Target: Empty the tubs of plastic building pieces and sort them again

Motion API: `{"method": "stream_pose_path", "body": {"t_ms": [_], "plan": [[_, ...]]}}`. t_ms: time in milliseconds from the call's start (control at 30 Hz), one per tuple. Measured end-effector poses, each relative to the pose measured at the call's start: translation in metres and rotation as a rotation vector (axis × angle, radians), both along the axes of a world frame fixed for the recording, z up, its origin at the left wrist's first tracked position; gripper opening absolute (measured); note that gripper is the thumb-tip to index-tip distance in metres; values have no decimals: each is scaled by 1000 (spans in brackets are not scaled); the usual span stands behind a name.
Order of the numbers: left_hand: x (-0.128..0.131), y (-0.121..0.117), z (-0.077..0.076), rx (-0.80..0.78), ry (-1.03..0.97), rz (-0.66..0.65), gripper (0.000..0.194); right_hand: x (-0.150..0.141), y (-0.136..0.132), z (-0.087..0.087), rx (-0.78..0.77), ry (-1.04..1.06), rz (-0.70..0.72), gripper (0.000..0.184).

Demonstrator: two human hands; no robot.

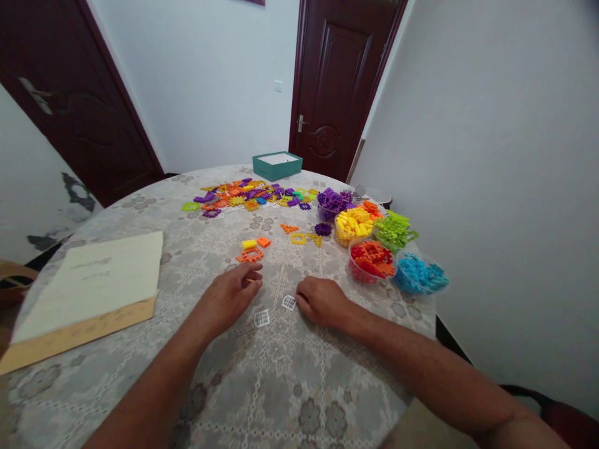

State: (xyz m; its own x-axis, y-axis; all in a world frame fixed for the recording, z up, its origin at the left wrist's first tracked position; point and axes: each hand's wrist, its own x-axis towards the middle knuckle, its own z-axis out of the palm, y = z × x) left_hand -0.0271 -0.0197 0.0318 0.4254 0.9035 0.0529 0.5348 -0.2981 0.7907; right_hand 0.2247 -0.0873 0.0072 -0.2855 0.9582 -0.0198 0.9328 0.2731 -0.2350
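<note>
My left hand point(229, 292) hovers over or rests on the patterned tablecloth, thumb and fingers apart. A thin orange-yellow sliver shows between them; I cannot make out what it is. My right hand point(324, 300) is closed, its fingertips at the edge of a small white window-shaped plastic piece point(289, 303). A second white window piece point(262, 318) lies flat between the two wrists. Just beyond my left hand are an orange square block piece point(253, 254), a yellow piece point(249, 245) and a small orange piece point(264, 242).
Clear tubs hold purple point(333, 201), yellow point(354, 226), green point(394, 231), red point(373, 259) and blue pieces point(421, 273) at right. A mixed heap point(248, 194) and a teal box point(277, 168) lie farther back. Paper sheets point(93, 280) cover the left side.
</note>
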Motion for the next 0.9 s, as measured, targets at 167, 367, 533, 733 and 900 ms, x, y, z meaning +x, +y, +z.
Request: {"method": "stream_pose_path", "body": {"t_ms": [167, 367, 533, 733, 900], "plan": [[60, 29, 17, 232, 257, -47, 43, 9, 4, -20, 103, 158, 16, 22], [143, 104, -12, 315, 503, -73, 58, 17, 10, -32, 142, 289, 97, 18], [170, 150, -28, 254, 627, -162, 54, 22, 13, -33, 143, 376, 122, 15], [163, 157, -32, 227, 611, -148, 44, 22, 15, -35, 136, 414, 119, 15], [169, 147, -21, 84, 360, -101, 63, 34, 8, -18, 31, 341, 129, 14]]}}
